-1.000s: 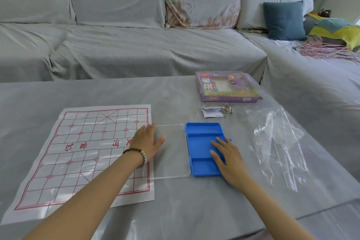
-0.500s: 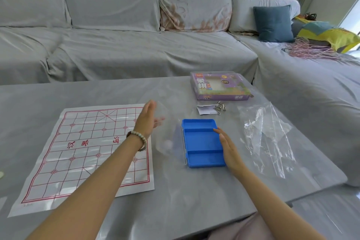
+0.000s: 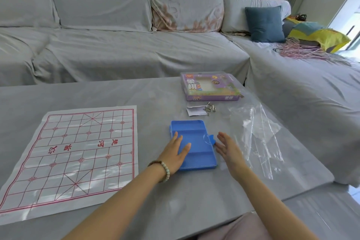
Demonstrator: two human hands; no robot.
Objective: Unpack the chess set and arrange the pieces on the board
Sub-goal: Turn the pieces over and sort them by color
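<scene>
Swung over from the left since a moment ago, the clear plastic lid [image 3: 200, 143] now lies closed on the shallow blue plastic tray [image 3: 187, 125], and the left hand [image 3: 176, 151] has come across with it.

Nearest, a pale pink trouser leg [image 3: 243, 228] shows at the bottom edge, below the grey counter [image 3: 175, 200]. Both bare forearms reach forward over the counter. The left wrist wears a bracelet of pale and brown beads [image 3: 164, 169]. The left hand lies flat on the lid's near left part, its fingers [image 3: 179, 138] straight and released, holding nothing. The right hand [image 3: 228, 149] stands on edge just beside the tray's right side, its fingers straight and released too. Whether it touches the tray's small blue tab [image 3: 212, 139] I cannot tell.

The tray lies mid-counter, and ridges divide it crosswise into compartments. Left of it, and apart from it, the white chess board sheet with a red grid and red characters [image 3: 78, 152] lies flat. A crumpled clear plastic bag [image 3: 259, 138] lies to the right of the right hand.

Beyond the tray, a small white paper slip [image 3: 194, 110] touches a little cluster of metal hooks [image 3: 210, 108]. Farther on, a flat purple cardboard box with a window [image 3: 209, 86] lies near the counter's far edge.

Behind the counter stands a grey-covered corner sofa [image 3: 116, 45]. A dark teal cushion [image 3: 264, 24], a yellow cloth [image 3: 323, 35] and a heap of pink strands [image 3: 300, 50] lie on its right wing.
</scene>
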